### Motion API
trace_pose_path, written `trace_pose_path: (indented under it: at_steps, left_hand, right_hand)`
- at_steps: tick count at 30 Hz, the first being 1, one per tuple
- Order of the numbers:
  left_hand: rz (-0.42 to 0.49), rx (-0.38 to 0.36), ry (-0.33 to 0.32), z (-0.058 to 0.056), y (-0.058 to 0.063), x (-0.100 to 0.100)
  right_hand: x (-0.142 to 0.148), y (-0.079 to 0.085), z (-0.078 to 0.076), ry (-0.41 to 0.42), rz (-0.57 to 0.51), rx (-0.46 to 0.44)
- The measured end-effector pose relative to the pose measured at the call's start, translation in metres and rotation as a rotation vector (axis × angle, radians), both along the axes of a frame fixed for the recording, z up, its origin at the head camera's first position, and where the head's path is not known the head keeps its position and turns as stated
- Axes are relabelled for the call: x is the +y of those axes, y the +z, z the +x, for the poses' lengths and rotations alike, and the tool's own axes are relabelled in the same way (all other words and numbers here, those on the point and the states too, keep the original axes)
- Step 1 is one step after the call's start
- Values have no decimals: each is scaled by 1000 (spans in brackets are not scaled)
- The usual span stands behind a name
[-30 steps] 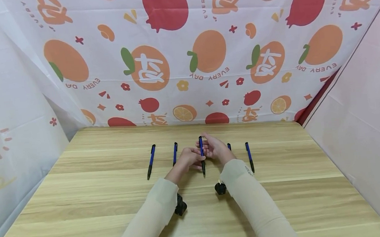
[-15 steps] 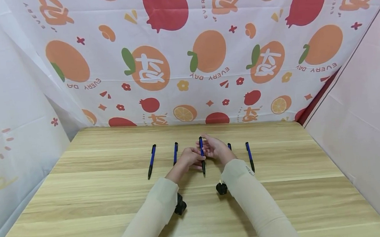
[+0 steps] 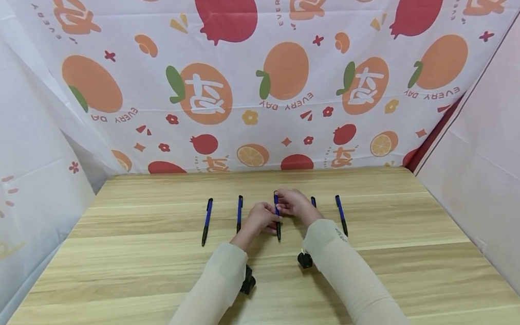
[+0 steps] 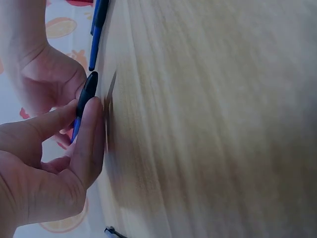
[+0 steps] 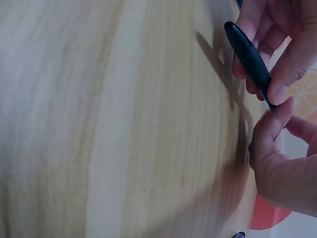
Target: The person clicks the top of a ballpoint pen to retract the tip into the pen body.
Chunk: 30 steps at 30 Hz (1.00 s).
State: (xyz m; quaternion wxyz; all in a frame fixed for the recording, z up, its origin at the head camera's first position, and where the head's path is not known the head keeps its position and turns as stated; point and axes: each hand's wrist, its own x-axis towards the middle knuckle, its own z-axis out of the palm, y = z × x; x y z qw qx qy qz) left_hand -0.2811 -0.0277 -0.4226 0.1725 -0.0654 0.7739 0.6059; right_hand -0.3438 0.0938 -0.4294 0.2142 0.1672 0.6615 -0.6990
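Observation:
A blue pen (image 3: 277,213) with a black grip end stands between both hands, slightly above the wooden table in the wrist views. My left hand (image 3: 261,217) pinches it around the lower barrel, thumb on one side and fingers on the other. At the upper end, my right hand (image 3: 295,204) holds it with thumb and curled fingers. The pen's dark grip (image 5: 251,59) points out past the left fingers in the right wrist view. Its blue upper barrel is partly covered by fingers in the left wrist view, where the right hand (image 4: 54,79) shows behind.
On the wooden table (image 3: 158,274), two similar pens lie left, one (image 3: 207,222) farther out and one (image 3: 239,212) partly behind the left hand. To the right are a half-hidden pen (image 3: 313,201) and another pen (image 3: 341,214). A fruit-print curtain (image 3: 245,81) hangs behind.
The right hand's raised thumb and fingers have come down and closed around the pen's upper end. The left hand keeps its pinch, nearly still. The other pens have not moved.

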Motion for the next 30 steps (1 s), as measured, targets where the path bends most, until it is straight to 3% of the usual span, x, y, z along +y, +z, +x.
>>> trace_pose_path:
  at_steps: [8, 18, 30]
  left_hand:
    - [-118, 69, 6, -4, -3, 4]
    - [-161, 91, 10, 0, -7, 6]
    - [-225, 128, 11, -2, -12, 9]
  right_hand:
    - [-2, 1, -1, -3, 112, 61]
    - [-5, -6, 3, 9, 194, 112]
    - [-7, -4, 8, 12, 195, 147]
